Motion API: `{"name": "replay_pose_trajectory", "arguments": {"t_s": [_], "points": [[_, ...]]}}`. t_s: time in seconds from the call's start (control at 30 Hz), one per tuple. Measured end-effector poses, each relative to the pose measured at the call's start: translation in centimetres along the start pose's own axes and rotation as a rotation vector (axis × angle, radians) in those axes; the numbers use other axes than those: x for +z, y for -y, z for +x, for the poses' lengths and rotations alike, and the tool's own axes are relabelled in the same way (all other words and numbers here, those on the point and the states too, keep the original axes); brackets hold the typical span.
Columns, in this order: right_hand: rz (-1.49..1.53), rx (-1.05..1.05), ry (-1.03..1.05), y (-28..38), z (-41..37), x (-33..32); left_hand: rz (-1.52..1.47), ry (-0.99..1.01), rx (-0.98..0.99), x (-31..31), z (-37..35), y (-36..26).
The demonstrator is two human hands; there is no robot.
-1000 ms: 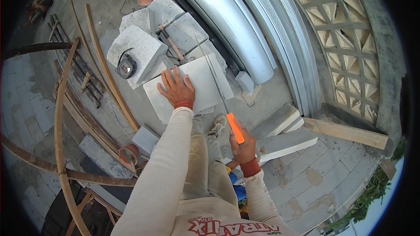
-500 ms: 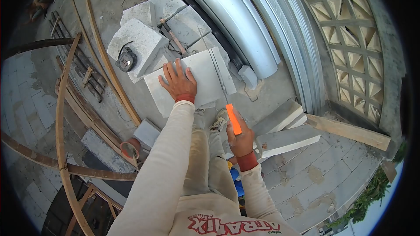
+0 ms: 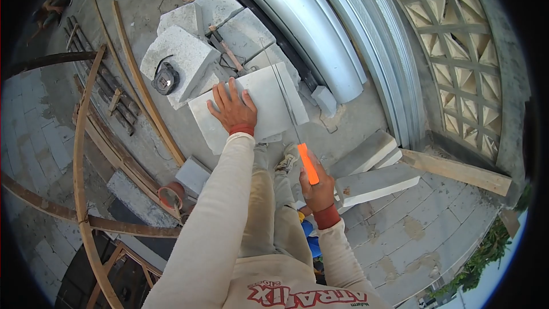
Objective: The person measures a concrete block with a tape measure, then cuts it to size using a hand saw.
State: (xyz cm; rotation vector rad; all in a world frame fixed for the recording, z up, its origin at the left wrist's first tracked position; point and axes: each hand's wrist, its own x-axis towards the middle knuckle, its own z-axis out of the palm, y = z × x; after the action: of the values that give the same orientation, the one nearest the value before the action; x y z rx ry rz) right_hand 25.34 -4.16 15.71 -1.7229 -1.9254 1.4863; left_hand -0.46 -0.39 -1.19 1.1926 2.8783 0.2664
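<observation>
My left hand (image 3: 233, 107) lies flat with fingers spread on a pale lightweight concrete block (image 3: 269, 97). In my right hand (image 3: 318, 190) is the orange handle of a hand saw (image 3: 307, 165). Its thin blade runs away from me across the block near the right end, along a line in the top face. Beneath and behind this block are more pale blocks (image 3: 178, 51). Beyond my left fingers, a hammer (image 3: 226, 48) rests among them, and a black tape measure (image 3: 166, 78) lies on the block to the left.
Long curved metal sheets (image 3: 320, 28) stand at the upper right beside a patterned block wall (image 3: 460, 63). More blocks (image 3: 377, 183) and a timber plank (image 3: 454, 171) lie to the right. Wooden strips (image 3: 146, 80), a bucket (image 3: 170, 195) and dark poles (image 3: 106, 74) are on the left.
My right hand has drawn the saw back a little toward me, down and slightly right. My left hand and the block have stayed in place.
</observation>
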Motion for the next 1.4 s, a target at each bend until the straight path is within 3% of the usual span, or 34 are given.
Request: {"name": "replay_pose_trajectory", "arguments": {"t_s": [0.07, 0.13, 0.2, 0.3, 0.37, 0.43, 0.6, 0.73, 0.87, 0.9, 0.97, 1.17, 1.27, 1.33, 1.4], "points": [[-0.060, 0.000, 0.032, 0.3, -3.6, -2.2, -0.013, -0.015, -0.008, 0.1, 0.1, -0.2], [-0.174, -0.128, -0.005, 0.3, -10.8, -5.1, -0.016, 0.001, -0.018, 0.4, -0.3, -0.1], [-0.147, 0.050, 0.054, 1.1, -16.3, -8.0, 0.002, 0.016, -0.008, 0.1, -0.5, -0.1], [-0.159, -0.120, 0.002, -1.3, -13.2, -6.0, 0.036, 0.010, 0.007, 0.3, 0.1, -0.2], [-0.078, 0.036, 0.016, -3.2, -5.9, -2.1, 0.053, 0.034, -0.005, 0.0, -1.1, -0.1], [-0.055, -0.144, -0.142, -2.7, -0.3, 1.1, 0.043, 0.017, -0.011, 0.2, 0.0, -0.9], [0.032, 0.030, -0.002, -2.6, -7.3, -2.2, -0.002, -0.043, 0.025, 0.7, -0.2, -0.2], [-0.278, -0.099, 0.011, -3.0, -18.2, -7.2, 0.024, -0.021, 0.020, 0.5, -0.6, -0.2], [-0.053, -0.036, -0.034, -4.4, -8.2, -2.1, 0.035, -0.004, 0.040, 0.2, -0.3, -0.1], [0.060, 0.199, 0.056, -2.8, -3.4, -0.7, 0.050, 0.017, 0.019, 0.0, -1.5, -0.1], [0.028, -0.104, -0.149, -3.0, 1.0, 1.5, 0.059, -0.010, -0.011, 0.8, -0.3, -1.0], [-0.012, -0.135, -0.094, -3.8, 0.7, 0.7, 0.048, -0.022, -0.028, 0.8, -0.6, -0.7], [0.037, 0.030, 0.027, 0.7, -1.4, -2.2, 0.050, -0.014, -0.020, 0.4, -0.8, -0.6], [-0.042, -0.106, -0.059, 0.6, -6.6, -4.5, 0.029, -0.038, -0.007, 0.8, 0.7, -1.5], [-0.033, 0.096, 0.037, 1.9, -12.1, -7.9, 0.026, -0.015, -0.024, 0.5, -1.2, -0.5]]}}
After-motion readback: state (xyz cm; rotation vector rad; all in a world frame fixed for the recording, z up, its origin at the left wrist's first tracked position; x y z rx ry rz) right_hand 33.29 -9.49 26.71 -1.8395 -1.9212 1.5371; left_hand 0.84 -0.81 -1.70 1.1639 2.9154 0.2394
